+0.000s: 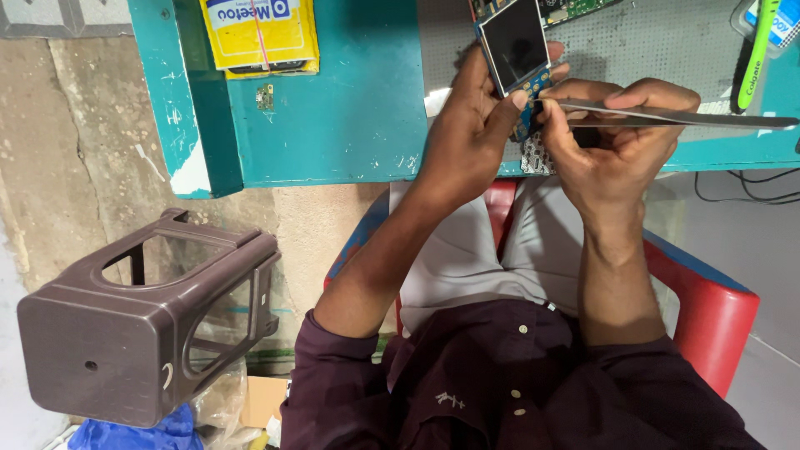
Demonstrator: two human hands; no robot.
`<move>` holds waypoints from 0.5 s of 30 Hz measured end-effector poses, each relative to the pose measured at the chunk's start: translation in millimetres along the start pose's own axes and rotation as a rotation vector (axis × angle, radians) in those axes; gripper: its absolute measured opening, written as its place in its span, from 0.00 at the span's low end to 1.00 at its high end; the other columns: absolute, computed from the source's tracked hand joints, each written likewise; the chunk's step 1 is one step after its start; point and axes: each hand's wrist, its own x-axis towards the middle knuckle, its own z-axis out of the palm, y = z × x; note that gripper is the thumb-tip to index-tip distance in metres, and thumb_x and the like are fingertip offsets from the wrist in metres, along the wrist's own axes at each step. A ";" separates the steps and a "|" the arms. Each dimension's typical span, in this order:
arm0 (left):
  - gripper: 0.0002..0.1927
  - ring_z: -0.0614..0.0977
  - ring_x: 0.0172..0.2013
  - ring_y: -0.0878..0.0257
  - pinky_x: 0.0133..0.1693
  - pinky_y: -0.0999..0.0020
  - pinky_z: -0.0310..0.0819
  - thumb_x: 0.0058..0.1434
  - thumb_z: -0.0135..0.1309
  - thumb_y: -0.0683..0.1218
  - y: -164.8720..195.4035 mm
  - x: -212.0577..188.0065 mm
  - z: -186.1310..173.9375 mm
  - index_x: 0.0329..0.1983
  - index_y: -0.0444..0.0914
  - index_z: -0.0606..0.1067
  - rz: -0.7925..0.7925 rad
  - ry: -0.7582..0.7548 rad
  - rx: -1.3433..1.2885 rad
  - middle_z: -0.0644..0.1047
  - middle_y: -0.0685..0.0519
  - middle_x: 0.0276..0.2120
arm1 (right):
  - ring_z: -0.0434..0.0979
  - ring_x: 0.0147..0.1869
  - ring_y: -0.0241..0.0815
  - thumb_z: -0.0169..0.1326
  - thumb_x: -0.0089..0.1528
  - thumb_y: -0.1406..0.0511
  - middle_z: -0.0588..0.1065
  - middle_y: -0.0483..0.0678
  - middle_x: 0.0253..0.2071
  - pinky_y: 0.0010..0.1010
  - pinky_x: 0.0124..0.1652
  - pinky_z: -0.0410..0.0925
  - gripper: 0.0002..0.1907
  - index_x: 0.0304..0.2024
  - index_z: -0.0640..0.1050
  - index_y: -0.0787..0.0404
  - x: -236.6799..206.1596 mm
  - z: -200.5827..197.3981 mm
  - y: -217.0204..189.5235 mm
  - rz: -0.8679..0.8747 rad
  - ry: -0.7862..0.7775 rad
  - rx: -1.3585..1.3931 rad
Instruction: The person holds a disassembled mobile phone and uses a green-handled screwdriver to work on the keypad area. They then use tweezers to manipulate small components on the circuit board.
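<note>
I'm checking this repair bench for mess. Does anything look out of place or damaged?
Yes. A brown plastic stool lies tipped on its side on the floor, left of the person. The teal table has chipped paint at its corner. The left hand holds a bare phone board with screen; the right hand holds tweezers to it.

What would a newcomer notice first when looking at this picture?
The eye falls first on the two hands at the top centre: the left hand holds up a small circuit board with a dark screen, and the right hand pinches long metal tweezers against the board's lower edge. Next comes the teal table beneath them. At lower left a brown plastic stool lies on its side.
</note>
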 end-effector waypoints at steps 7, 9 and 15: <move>0.22 0.75 0.67 0.53 0.69 0.59 0.74 0.81 0.41 0.37 0.5 -1.6 -0.9 0.74 0.34 0.52 -0.014 0.003 -0.030 0.70 0.41 0.67 | 0.83 0.51 0.50 0.58 0.70 0.85 0.76 0.68 0.49 0.27 0.47 0.79 0.29 0.54 0.53 0.62 -2.3 -1.3 0.5 -0.017 -0.008 -0.014; 0.22 0.75 0.67 0.52 0.68 0.58 0.75 0.81 0.41 0.37 -0.1 -1.2 -1.3 0.73 0.34 0.53 -0.029 -0.001 -0.053 0.69 0.41 0.67 | 0.82 0.47 0.51 0.58 0.69 0.85 0.76 0.68 0.46 0.28 0.43 0.78 0.30 0.53 0.52 0.62 -5.4 -3.4 3.0 -0.021 -0.005 -0.054; 0.22 0.74 0.67 0.49 0.67 0.57 0.76 0.80 0.42 0.38 -0.3 1.5 -1.7 0.73 0.34 0.52 -0.047 0.010 -0.162 0.68 0.40 0.67 | 0.82 0.41 0.43 0.56 0.78 0.84 0.79 0.66 0.44 0.23 0.41 0.77 0.29 0.53 0.50 0.56 -14.2 -8.5 12.3 0.123 0.112 0.189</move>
